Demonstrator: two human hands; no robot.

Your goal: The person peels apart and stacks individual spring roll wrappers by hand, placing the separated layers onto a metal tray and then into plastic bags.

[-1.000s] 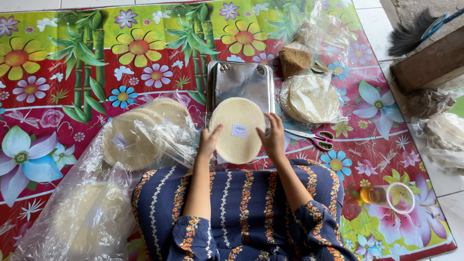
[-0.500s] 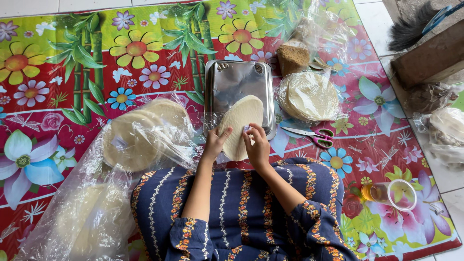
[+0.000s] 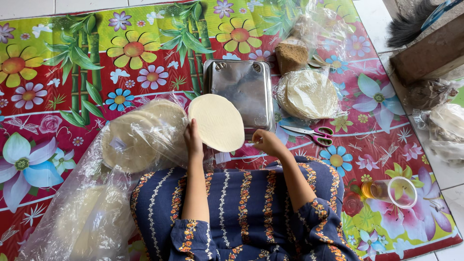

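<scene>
From my remote seat the head view looked down on a floral plastic mat, red and green with bamboo and big flowers, spread over a pale tiled floor that showed along the top and right edges. The left hand was closed on the near edge of a thin round white wrapper, holding it tilted over the left corner of a square metal tray. The right hand hung just beside the tray's near rim, apart from the left, fingers curled; whether it pinched anything I could not tell. Left of the wrapper lay a clear plastic bag with a stack of similar rounds inside. Right of the tray sat another bagged stack, a bag of brown crumbs, and pink-handled scissors. A clear plastic cup stood near the mat's right corner. A wooden block and more bags rested on the tiles.
</scene>
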